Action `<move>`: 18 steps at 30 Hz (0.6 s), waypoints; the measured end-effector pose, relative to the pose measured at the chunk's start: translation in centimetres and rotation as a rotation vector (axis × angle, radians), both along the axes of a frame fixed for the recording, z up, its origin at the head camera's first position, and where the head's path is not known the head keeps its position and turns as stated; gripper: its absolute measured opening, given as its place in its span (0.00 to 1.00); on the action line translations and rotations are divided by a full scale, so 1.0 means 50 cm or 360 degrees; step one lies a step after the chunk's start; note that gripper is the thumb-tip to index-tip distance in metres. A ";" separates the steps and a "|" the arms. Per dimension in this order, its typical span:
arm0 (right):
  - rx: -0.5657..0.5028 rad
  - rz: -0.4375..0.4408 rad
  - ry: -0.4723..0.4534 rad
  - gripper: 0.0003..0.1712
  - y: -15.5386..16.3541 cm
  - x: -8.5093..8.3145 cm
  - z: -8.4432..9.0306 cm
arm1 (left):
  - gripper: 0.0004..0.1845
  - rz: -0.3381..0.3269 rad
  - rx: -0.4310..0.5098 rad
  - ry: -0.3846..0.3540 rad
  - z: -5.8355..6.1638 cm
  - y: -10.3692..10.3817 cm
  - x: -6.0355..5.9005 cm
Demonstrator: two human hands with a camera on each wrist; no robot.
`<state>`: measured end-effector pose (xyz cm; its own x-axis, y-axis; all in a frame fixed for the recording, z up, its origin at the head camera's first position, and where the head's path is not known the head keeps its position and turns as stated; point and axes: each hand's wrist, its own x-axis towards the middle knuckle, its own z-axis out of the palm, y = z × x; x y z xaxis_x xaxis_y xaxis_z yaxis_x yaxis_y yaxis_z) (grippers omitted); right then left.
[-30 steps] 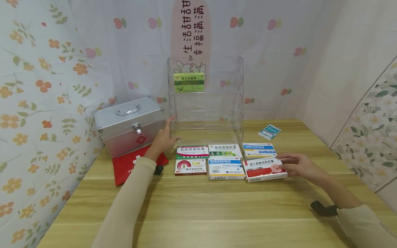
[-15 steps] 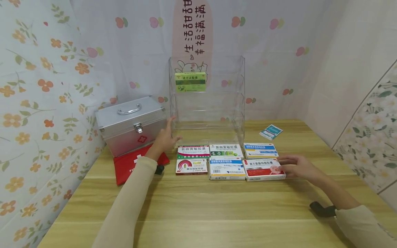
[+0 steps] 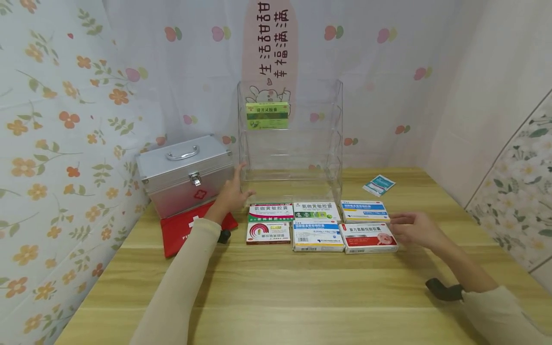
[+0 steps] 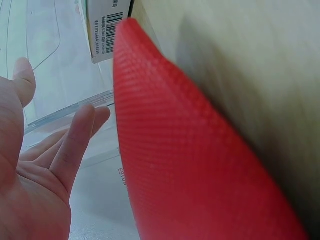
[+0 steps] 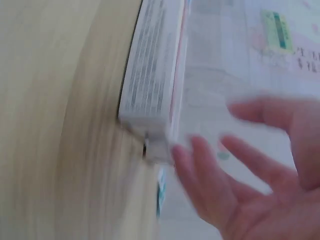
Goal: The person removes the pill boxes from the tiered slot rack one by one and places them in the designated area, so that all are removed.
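Note:
In the head view, my right hand (image 3: 416,230) is just right of a red-and-white medicine box (image 3: 370,238). Its fingers are loosely spread in the right wrist view, with nothing between them. That box lies flat at the right end of the front row, beside a blue-and-white box (image 3: 319,235). My left hand (image 3: 233,194) is at the lower left side of a clear tiered rack (image 3: 291,165), thumb and fingers spread. Whether it touches the rack, I cannot tell. A green medicine box (image 3: 267,116) stands on an upper tier of the rack.
Behind the front row lie a white-and-green box (image 3: 316,212) and another blue-and-white box (image 3: 364,211). A silver case (image 3: 187,172) and a red pouch (image 3: 177,237) are at the left. A small teal-and-white packet (image 3: 379,185) lies at the back right.
The red-and-white box, earlier slightly slanted in my right fingers, now lies straighter in the row. My right hand has let go and drawn off a little. My left hand keeps its place.

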<state>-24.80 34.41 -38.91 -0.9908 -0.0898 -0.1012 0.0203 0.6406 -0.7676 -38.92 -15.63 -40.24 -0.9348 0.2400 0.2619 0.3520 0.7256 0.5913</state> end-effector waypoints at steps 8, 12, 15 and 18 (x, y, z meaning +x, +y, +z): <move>-0.0013 -0.0152 0.0217 0.34 -0.052 -0.005 0.032 | 0.51 0.0022 -0.0022 0.0007 -0.001 0.002 -0.002; 0.0025 -0.0170 0.0261 0.34 -0.073 -0.013 0.047 | 0.51 0.0027 -0.0013 0.0003 0.001 0.003 0.000; 0.0028 -0.0178 0.0290 0.34 -0.091 -0.022 0.057 | 0.51 0.0034 -0.0009 0.0008 0.000 0.003 0.001; 0.0020 -0.0180 0.0332 0.33 -0.110 -0.032 0.066 | 0.52 0.0034 -0.0003 0.0001 -0.002 0.003 0.001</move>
<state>-26.39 28.89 -35.61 -0.9940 0.0227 0.1066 -0.0660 0.6527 -0.7547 -38.87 -15.47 -40.35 -0.9395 0.2205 0.2621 0.3367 0.7341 0.5897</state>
